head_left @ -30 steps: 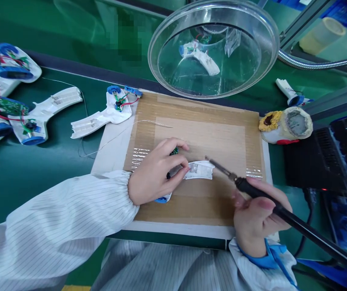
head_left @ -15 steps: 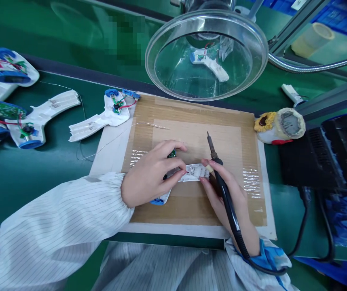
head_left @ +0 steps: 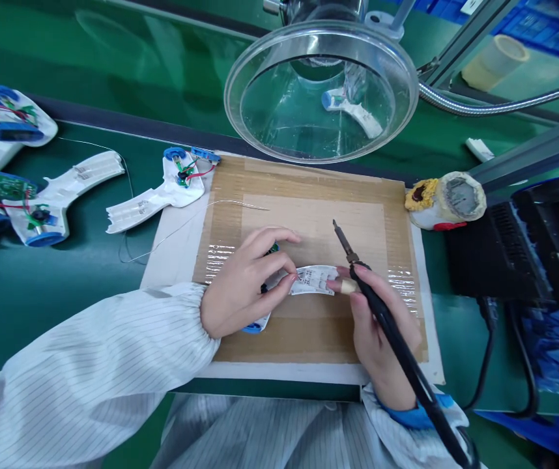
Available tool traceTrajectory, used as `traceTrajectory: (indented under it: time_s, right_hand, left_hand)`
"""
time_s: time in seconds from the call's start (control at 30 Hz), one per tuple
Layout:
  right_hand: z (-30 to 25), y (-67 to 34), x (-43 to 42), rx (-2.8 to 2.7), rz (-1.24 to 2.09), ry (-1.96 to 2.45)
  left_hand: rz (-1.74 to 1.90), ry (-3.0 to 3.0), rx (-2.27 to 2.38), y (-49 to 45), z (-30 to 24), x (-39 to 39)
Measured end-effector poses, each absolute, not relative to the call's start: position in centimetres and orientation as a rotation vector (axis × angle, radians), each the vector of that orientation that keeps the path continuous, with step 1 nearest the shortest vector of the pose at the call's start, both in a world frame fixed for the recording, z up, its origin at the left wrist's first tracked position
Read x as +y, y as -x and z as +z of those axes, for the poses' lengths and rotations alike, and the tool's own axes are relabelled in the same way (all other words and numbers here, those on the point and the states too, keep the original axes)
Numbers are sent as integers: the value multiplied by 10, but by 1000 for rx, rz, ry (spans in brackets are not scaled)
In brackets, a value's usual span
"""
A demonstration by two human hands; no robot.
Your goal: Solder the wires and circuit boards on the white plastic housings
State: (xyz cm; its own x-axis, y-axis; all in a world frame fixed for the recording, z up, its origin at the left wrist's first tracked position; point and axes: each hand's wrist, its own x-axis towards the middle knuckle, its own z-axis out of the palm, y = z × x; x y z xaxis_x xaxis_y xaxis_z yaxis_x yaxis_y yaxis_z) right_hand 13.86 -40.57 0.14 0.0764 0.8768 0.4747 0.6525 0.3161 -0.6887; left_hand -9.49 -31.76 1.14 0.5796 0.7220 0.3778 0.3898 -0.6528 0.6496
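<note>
In the head view my right hand (head_left: 387,332) grips a black soldering iron (head_left: 382,303), its bare metal tip pointing up and away above the cardboard. Finger cots or tape cover one right fingertip, and the fingers lie at the right end of a white plastic handle shell (head_left: 315,280). My left hand (head_left: 250,280) rests over the shell's other end, thumb and a finger pinched at its middle. What the pinch holds is too small to make out. Part of a green circuit board (head_left: 273,248) and a blue rim (head_left: 254,326) show around the left hand.
Beneath lies a taped cardboard sheet (head_left: 309,339). Similar wired shells (head_left: 155,202) lie to the left, beside a thin solder wire (head_left: 182,236). A round magnifier lens (head_left: 321,130) hangs above. At right stand a tip-cleaning pot (head_left: 462,197) and a black box (head_left: 485,254).
My right hand has shifted slightly right and turned the iron so its handle slants more. The left hand stays pinched over the shell. The whole view has shifted a little.
</note>
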Motion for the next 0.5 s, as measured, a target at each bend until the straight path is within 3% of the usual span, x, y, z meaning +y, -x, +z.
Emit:
traceTrajectory:
  time_s: [0.5]
  right_hand:
    - [1, -149, -415, -1494, 386, 1255]
  left_hand:
    - [851, -2289, 872, 96, 10, -319]
